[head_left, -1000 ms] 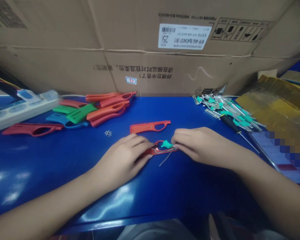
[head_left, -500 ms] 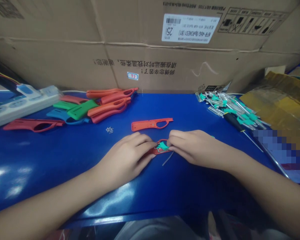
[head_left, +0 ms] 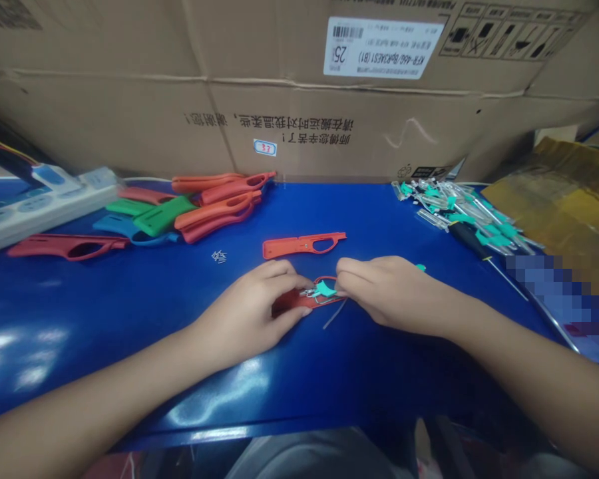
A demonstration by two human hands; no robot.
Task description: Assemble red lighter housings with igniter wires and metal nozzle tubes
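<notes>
A red plastic handle shell (head_left: 292,301) lies flat on the blue table (head_left: 130,319), with a small teal trigger piece (head_left: 324,290) and thin metal wire set in it. My left hand (head_left: 252,309) presses down on the shell's left part, fingers curled over it. My right hand (head_left: 384,289) pinches the teal piece and wire at the shell's right end. A loose wire (head_left: 333,314) sticks out below the shell. An orange handle shell (head_left: 302,245) lies just beyond both hands.
A heap of orange, green, blue and red shells (head_left: 190,209) lies at the back left, beside a white power strip (head_left: 40,206). Teal-and-metal parts with a screwdriver (head_left: 459,213) are piled at the back right. Small springs (head_left: 220,257) lie mid-table. A cardboard box (head_left: 299,86) walls the back.
My right hand has slid a little left along the red shell, and the teal piece has moved left with it. My left hand has stayed on the shell.
</notes>
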